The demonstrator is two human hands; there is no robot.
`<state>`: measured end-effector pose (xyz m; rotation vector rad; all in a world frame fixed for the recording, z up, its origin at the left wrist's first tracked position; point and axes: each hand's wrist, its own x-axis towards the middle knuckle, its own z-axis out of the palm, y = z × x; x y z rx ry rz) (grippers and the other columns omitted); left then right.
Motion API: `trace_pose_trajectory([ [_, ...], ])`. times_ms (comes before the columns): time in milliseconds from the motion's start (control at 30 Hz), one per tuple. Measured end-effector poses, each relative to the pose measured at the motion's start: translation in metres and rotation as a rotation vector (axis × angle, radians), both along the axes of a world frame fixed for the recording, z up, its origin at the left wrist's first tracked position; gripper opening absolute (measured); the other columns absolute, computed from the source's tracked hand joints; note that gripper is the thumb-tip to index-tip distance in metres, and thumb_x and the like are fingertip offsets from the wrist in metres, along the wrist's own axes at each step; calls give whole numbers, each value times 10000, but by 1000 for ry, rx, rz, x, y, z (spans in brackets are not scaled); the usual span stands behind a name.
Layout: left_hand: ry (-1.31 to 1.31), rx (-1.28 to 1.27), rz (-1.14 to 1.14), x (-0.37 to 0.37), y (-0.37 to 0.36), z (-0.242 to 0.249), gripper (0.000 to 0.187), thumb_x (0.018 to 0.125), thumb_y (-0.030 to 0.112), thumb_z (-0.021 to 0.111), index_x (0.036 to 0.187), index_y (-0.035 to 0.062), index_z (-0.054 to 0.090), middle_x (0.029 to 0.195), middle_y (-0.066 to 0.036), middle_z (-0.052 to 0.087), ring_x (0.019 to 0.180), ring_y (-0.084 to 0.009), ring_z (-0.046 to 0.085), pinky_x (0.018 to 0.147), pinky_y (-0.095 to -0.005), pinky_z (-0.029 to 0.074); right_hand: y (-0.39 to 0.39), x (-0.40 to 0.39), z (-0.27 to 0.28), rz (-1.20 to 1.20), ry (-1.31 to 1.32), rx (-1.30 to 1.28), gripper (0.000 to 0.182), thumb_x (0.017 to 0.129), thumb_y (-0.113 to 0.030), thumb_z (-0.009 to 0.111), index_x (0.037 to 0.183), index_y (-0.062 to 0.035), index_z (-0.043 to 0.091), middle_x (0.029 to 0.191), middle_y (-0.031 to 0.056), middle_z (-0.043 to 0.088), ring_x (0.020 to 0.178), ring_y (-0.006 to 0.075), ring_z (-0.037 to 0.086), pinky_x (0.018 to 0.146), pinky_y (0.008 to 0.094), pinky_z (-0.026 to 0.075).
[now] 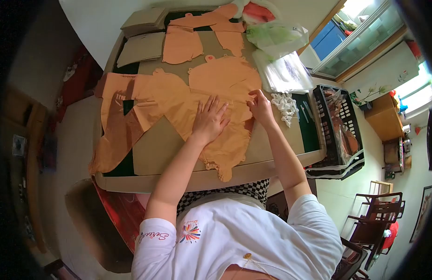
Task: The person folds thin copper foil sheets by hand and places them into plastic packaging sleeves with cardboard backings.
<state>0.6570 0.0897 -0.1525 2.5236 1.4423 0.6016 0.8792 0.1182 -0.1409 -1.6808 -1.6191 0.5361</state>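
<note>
A peach-orange bodysuit-like garment (pixel 183 105) with ruffled edges lies spread over a cardboard sheet on the table. On its middle my left hand (pixel 210 122) rests flat, fingers spread. My right hand (pixel 261 110) is at the garment's right edge, its fingers curled and pinched together; whatever is between the fingertips is too small to make out. A shinier orange piece of fabric (pixel 114 140) hangs toward the table's left edge. Similar peach garments (pixel 182 45) lie folded at the far side.
Cardboard stacks (pixel 140 48) sit at the far left. At the far right are clear plastic bags (pixel 285 73) and a green-white bag (pixel 277 38). A tangle of white strings (pixel 286 106) and slim pen-like tools (pixel 306 112) lie near my right hand. A black crate (pixel 321 135) stands beyond the right edge.
</note>
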Motion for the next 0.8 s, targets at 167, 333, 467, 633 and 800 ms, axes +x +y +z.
trace_pose_trajectory([
  [167,26,-34,-5,-1,-1,5,546,932,431,499,1399,153,455,1494,-144,333,1413,-288,251,1154,-520,144,3,2,-3,-9,-28,-4,283,804,-56,643,1078,-59,573,644,65,551,585,167,576,565,323,474],
  [333,25,8,-30,-2,0,3,557,948,439,471,1412,133,427,1482,-181,339,1404,-332,259,1135,-540,173,2,3,4,4,38,-109,307,805,-53,637,1095,-77,538,758,138,605,720,279,607,681,383,484],
  [467,7,8,-33,-2,-2,4,547,942,410,492,1403,122,436,1482,-184,339,1400,-338,263,1133,-545,172,1,2,5,7,34,-37,289,811,-62,645,1082,-68,548,746,140,610,696,272,605,669,367,485],
  [633,116,-73,0,0,-2,11,561,964,447,422,1441,153,387,1530,-118,272,1438,-259,191,1166,-492,125,5,-5,2,16,188,103,268,829,-86,651,1080,-53,564,707,108,615,665,193,602,669,346,497],
  [800,160,-37,23,2,1,2,645,963,454,415,1444,33,332,1532,-119,271,1439,-262,188,1166,-489,126,-6,-7,5,242,363,64,369,897,-122,552,1257,-42,540,1124,149,623,1048,221,590,955,375,443],
])
